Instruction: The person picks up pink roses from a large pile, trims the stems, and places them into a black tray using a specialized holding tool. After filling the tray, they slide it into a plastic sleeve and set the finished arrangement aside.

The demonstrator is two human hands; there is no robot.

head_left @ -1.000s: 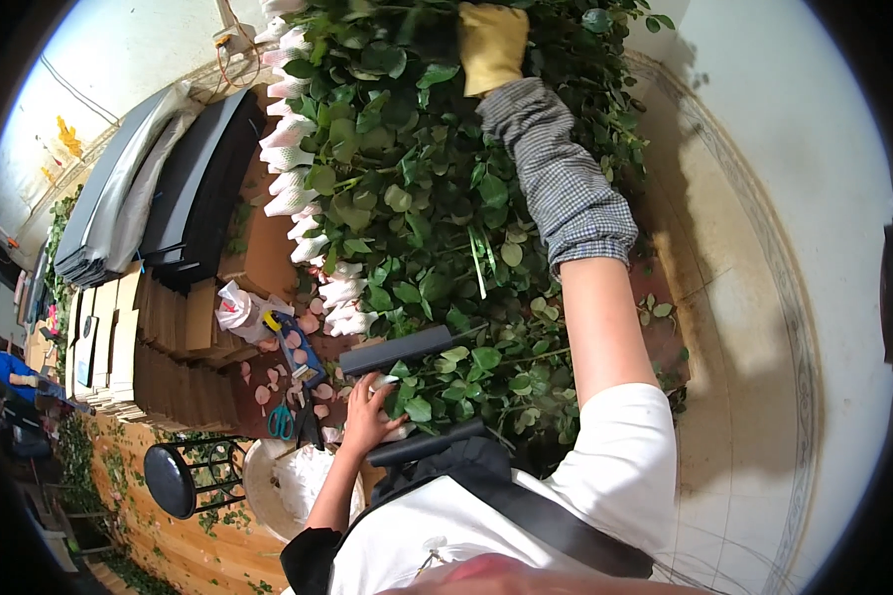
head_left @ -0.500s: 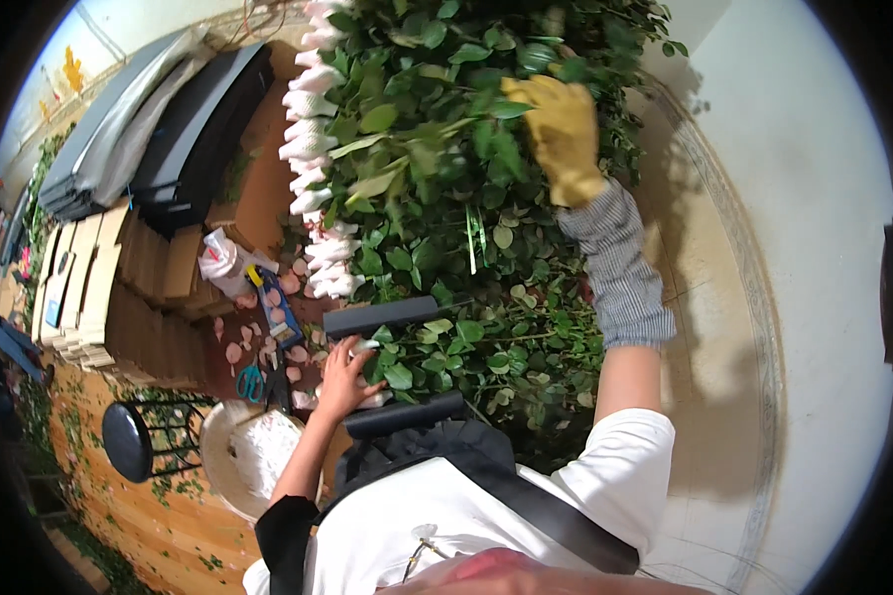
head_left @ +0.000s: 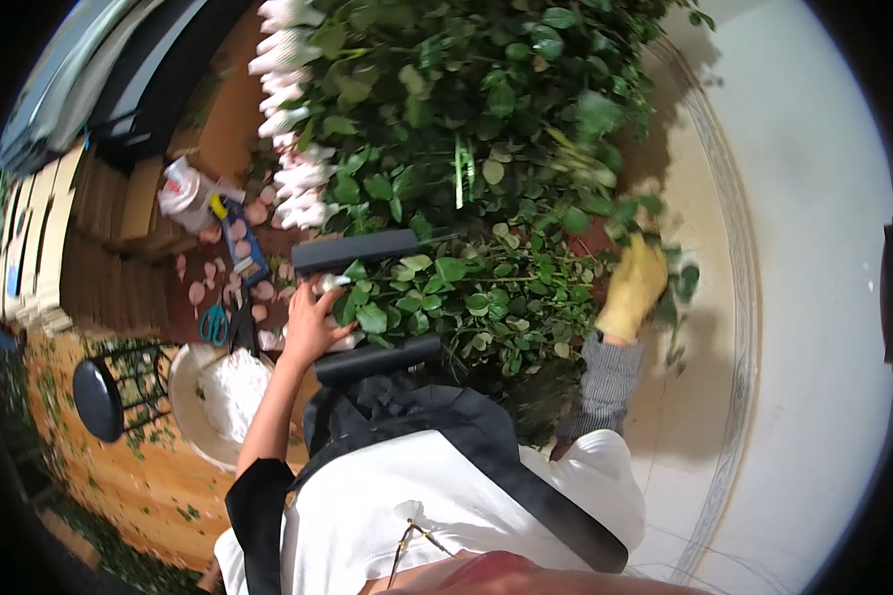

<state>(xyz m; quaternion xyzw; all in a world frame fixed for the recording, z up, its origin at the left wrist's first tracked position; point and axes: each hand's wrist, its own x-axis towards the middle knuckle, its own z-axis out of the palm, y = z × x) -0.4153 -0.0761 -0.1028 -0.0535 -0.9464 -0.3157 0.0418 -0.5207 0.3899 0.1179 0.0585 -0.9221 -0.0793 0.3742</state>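
My left hand (head_left: 310,327) curls round a white-wrapped flower head (head_left: 329,283) at the left of leafy stems (head_left: 466,297), between a grey padded bar (head_left: 352,248) and a black padded roll (head_left: 377,359). My right hand (head_left: 632,288), in a yellow glove and grey sleeve, grips a leafy stem (head_left: 680,297) at the right side, slightly blurred. Beyond them lies a tall heap of foliage (head_left: 476,79), with white netted flower heads (head_left: 288,119) lined along its left edge. Teal scissors (head_left: 213,322) and pink petals (head_left: 258,210) lie left of my left hand.
At left are stacked cardboard (head_left: 45,238), dark sheets (head_left: 134,79), a white bag with a blue tool (head_left: 238,238), a black stool (head_left: 99,397) and a round bin (head_left: 198,416) of white scraps. A white wall (head_left: 804,248) bounds the right. Leaves litter the wooden floor (head_left: 149,496).
My right hand has swung down from the top of the foliage heap to the right side, bringing leafy stems along. My left hand keeps its place beside the padded bars as the view shifts.
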